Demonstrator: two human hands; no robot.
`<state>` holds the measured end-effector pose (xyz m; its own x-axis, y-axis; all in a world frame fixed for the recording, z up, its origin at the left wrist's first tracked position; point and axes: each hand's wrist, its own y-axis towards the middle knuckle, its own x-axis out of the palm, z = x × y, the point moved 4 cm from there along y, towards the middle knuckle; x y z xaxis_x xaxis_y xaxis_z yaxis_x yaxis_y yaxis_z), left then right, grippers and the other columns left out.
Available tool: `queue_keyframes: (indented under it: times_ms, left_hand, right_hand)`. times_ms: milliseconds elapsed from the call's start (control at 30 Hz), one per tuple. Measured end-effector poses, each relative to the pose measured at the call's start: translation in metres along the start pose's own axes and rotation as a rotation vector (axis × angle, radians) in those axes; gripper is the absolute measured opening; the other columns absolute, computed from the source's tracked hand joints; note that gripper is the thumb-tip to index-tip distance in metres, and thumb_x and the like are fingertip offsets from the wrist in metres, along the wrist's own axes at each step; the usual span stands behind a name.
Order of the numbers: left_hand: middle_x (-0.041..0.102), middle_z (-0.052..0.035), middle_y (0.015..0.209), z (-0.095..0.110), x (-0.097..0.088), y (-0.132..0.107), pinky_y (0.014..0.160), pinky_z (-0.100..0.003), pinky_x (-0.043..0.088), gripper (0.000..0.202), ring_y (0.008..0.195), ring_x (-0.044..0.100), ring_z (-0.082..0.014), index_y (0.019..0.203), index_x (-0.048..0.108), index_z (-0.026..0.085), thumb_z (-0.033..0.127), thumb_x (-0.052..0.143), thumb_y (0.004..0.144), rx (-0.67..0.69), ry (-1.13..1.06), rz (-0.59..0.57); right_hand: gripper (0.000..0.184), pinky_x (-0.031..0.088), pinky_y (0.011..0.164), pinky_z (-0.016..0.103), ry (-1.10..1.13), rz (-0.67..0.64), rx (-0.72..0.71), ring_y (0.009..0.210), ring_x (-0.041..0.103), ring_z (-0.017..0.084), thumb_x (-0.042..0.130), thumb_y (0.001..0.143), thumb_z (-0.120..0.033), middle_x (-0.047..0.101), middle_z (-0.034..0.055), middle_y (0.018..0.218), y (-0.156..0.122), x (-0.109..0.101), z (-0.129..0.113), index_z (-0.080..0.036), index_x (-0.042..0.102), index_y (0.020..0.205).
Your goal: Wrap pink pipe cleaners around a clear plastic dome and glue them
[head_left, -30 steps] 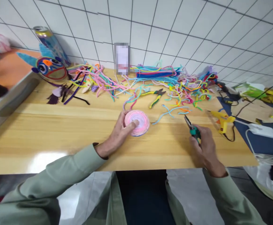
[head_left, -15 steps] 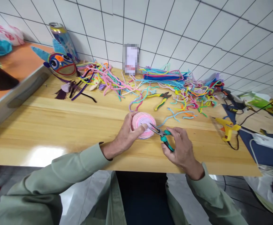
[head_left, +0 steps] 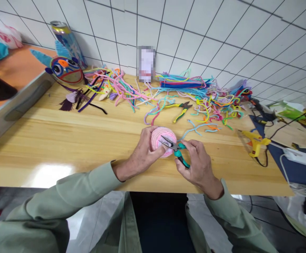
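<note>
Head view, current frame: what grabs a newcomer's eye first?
Probably the round pink-and-lilac coil in the left hand, at mid-table, with the open jaws of the teal-handled pliers in the right hand over its face. Then the bright tangle of fuzzy strands along the tiled wall. Last, the big-eyed blue-eared figure at the table's far left, before a can.

No legible text; markings on the can and bag are unreadable
</note>
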<state>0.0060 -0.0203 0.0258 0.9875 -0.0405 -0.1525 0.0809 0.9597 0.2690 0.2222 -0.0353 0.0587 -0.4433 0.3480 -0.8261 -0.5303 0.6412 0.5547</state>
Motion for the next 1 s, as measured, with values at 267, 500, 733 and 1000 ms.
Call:
queue_keyframes:
  times_ms: [267, 500, 733, 1000]
  left_hand:
    - [0.056, -0.0131, 0.14, -0.001, -0.001, -0.002, 0.121, -0.053, 0.047, 0.061, 0.138, 0.056, -0.032, 0.143, 0.046, 0.023, 0.038, 0.076, 0.092, 0.13, 0.159, 0.126]
    - [0.056, -0.0144, 0.143, 0.006, -0.002, -0.002, 0.121, -0.054, 0.048, 0.066, 0.14, 0.055, -0.0336, 0.145, 0.045, 0.024, 0.039, 0.078, 0.09, 0.215, 0.27, 0.153]
    - [0.055, -0.0152, 0.144, 0.01, -0.003, -0.003, 0.123, -0.054, 0.046, 0.067, 0.142, 0.054, -0.0333, 0.145, 0.044, 0.024, 0.039, 0.077, 0.089, 0.223, 0.295, 0.138]
    - [0.055, -0.0142, 0.142, 0.011, -0.003, -0.004, 0.12, -0.052, 0.049, 0.064, 0.14, 0.054, -0.0324, 0.144, 0.044, 0.024, 0.035, 0.076, 0.09, 0.238, 0.279, 0.122]
  right_hand:
    - [0.064, 0.064, 0.095, 0.052, 0.0, -0.022, -0.001, 0.119, 0.064, 0.035, 0.066, 0.095, -0.03, 0.065, 0.0199, 0.128, -0.004, 0.001, 0.004, -0.016, 0.046, 0.154]
    - [0.066, 0.064, 0.095, 0.054, 0.034, 0.001, 0.01, 0.12, 0.065, 0.037, 0.064, 0.096, -0.032, 0.065, 0.0201, 0.129, -0.005, 0.007, -0.003, -0.017, 0.042, 0.157]
    - [0.064, 0.065, 0.089, 0.053, 0.035, 0.08, 0.018, 0.113, 0.068, 0.035, 0.06, 0.098, -0.033, 0.066, 0.0194, 0.125, -0.004, 0.009, -0.008, -0.019, 0.043, 0.157]
    - [0.059, 0.065, 0.088, 0.049, 0.011, 0.04, -0.006, 0.111, 0.071, 0.035, 0.063, 0.097, -0.032, 0.071, 0.0192, 0.122, -0.005, 0.01, -0.006, -0.017, 0.047, 0.151]
